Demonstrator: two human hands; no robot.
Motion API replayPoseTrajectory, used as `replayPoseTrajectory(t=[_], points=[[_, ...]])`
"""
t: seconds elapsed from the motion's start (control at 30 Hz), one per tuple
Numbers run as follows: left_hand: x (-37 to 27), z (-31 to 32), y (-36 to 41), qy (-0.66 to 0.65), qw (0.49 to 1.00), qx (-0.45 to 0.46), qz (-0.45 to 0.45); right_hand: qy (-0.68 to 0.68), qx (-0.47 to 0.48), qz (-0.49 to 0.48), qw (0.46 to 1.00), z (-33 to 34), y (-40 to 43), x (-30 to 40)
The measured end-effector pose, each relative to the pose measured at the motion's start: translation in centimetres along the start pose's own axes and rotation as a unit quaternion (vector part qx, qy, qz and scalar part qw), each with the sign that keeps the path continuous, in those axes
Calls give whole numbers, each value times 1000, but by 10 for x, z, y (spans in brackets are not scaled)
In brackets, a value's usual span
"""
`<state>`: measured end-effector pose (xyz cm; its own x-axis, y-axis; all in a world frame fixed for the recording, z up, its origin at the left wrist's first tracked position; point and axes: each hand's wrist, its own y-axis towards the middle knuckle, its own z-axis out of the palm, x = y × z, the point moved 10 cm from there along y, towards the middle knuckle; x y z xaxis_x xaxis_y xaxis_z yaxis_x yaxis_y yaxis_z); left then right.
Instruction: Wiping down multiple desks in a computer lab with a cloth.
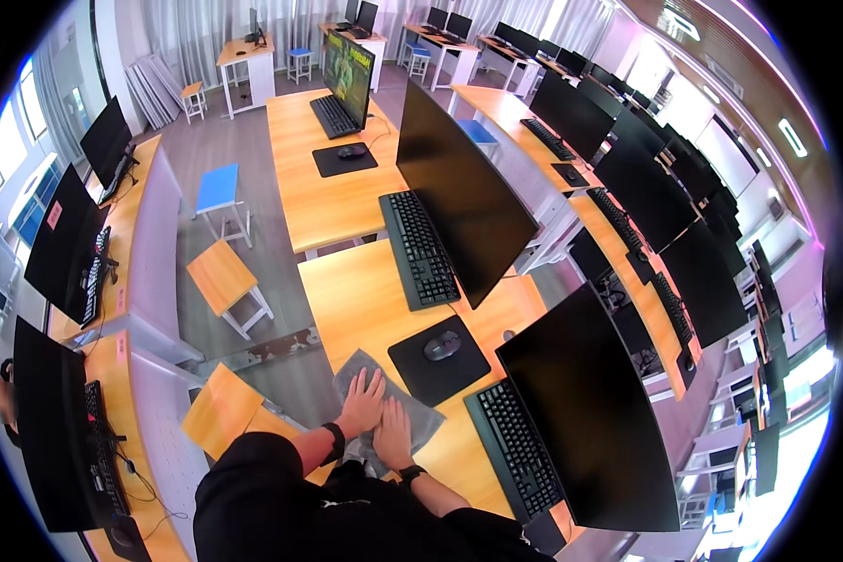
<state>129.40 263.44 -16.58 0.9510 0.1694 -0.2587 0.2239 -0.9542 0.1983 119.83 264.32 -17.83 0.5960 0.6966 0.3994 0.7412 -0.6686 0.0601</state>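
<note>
A grey cloth (421, 416) lies spread over the near edge of the wooden desk (344, 298). My left hand (364, 402) rests flat on its upper part, fingers stretched out and slightly spread. Close beside it, my right hand (393, 434) also lies flat on the cloth, palm down. Neither hand has its fingers wrapped around anything. Both wrists wear dark bands. Just beyond the cloth sits a black mouse pad (421, 379) with a dark mouse (442, 345) on it. Part of the cloth is hidden beneath my hands and behind my body.
Black keyboards (419, 249) (516, 449) stand before large dark monitors (464, 204) (590, 414) on the desk row. A wooden stool (223, 276) and a blue-topped stool (218, 187) occupy the aisle. Another person (0, 393) is partly visible at the far left, behind a monitor (56, 435).
</note>
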Motion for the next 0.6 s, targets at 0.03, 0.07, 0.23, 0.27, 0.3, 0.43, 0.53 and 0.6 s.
replayPoseTrajectory(t=[0.03, 0.07, 0.23, 0.27, 0.3, 0.43, 0.53, 0.6], points=[[-9, 4, -6, 13, 1000, 15, 2, -1, -2, -3, 1000, -2, -11, -3], [-18, 8, -14, 26, 999, 30, 3, 0, 2, -1, 1000, -2, -23, -8], [-54, 6, -38, 4, 999, 27, 20, -9, -13, 8, 1000, -5, -61, -19], [-57, 4, -39, 8, 999, 34, 12, -13, -30, -1, 999, -5, -63, -21], [-57, 6, -38, 7, 999, 44, 6, -24, -40, -4, 999, -7, -62, -21], [-47, 16, -35, -2, 997, 82, -1, -69, -91, -8, 993, -13, -60, -14], [-39, 24, -32, -6, 990, 140, -13, -73, -84, 9, 994, -9, -55, -14], [-35, 25, -32, -1, 990, 142, -14, -55, -74, 16, 996, -7, -52, -12]])
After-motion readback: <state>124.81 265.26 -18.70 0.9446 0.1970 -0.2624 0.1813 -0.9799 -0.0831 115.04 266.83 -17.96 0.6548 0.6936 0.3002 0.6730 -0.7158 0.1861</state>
